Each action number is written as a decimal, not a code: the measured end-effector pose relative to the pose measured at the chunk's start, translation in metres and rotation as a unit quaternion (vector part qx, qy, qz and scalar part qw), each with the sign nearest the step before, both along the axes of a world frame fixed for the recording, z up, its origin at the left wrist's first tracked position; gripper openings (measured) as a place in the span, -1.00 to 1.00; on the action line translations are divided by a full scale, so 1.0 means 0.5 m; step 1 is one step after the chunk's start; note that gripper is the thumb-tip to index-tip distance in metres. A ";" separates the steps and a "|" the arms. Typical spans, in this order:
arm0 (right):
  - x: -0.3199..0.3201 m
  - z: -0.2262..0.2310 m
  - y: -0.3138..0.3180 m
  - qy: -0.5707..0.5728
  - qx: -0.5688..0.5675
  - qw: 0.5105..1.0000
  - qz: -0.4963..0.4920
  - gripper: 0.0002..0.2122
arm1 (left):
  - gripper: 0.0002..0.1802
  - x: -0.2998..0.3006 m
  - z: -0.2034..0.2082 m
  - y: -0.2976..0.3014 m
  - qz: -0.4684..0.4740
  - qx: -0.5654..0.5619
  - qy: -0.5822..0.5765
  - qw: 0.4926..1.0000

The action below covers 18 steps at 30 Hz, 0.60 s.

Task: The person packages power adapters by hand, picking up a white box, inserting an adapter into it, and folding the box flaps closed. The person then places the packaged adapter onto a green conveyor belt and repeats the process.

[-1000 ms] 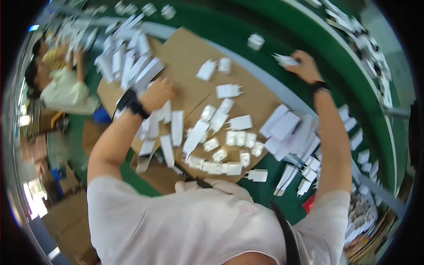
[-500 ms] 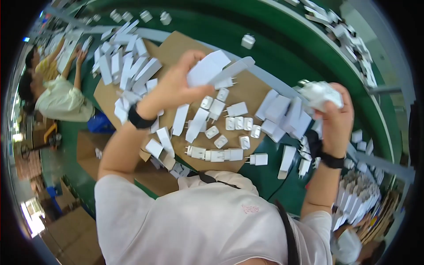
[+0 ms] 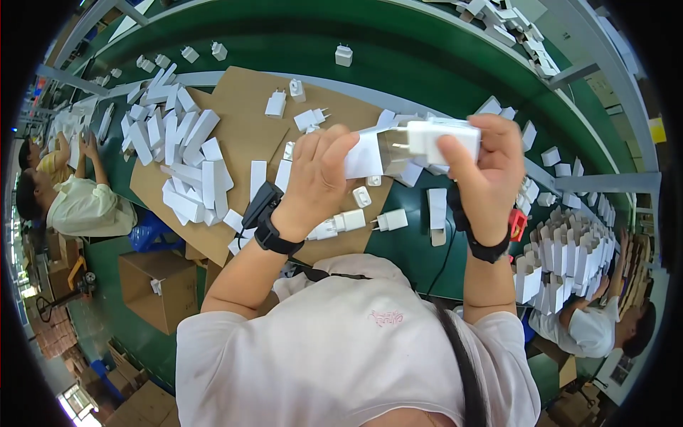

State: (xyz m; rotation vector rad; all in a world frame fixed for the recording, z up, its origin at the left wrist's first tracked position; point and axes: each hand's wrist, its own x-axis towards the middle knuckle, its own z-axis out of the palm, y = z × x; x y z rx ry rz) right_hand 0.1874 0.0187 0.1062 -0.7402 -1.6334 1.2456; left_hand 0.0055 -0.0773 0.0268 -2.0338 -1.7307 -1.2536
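Note:
My left hand grips a small white paper box, its open end toward the right. My right hand holds a white plug charger between thumb and fingers. The charger's metal pins point left, at the mouth of the box, and overlap its raised flap. Whether another charger sits behind it in my fingers, I cannot tell. Below my hands, more white chargers lie in a row on a cardboard sheet, partly hidden by my left hand.
A heap of white boxes covers the sheet's left side. Single chargers stand on the green belt beyond. Rows of open boxes stand at the right. Two people work at the left, another at the lower right.
My hands have come together from wide apart: the left with the box went right and down, the right with the charger went left. The view has shifted too.

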 end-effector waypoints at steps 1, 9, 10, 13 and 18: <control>-0.003 0.000 -0.009 -0.032 -0.002 0.999 0.004 -0.66 | -0.22 0.009 -0.002 0.000 0.004 0.014 0.007 1.000; -0.008 -0.054 -0.025 -0.088 -0.006 0.996 -0.030 -0.72 | -0.31 0.071 -0.033 0.007 0.055 0.031 0.046 0.997; -0.012 -0.080 -0.025 -0.041 0.027 0.998 -0.032 -0.72 | -0.31 0.076 -0.038 0.013 0.062 0.043 0.024 0.997; -0.009 -0.092 -0.009 -0.007 0.022 0.999 -0.035 -0.77 | -0.31 0.079 -0.048 0.037 0.094 0.062 -0.010 0.994; 0.016 -0.080 0.032 -0.169 0.112 0.979 -0.011 -0.84 | -0.33 0.066 -0.075 0.042 0.114 0.050 0.022 0.992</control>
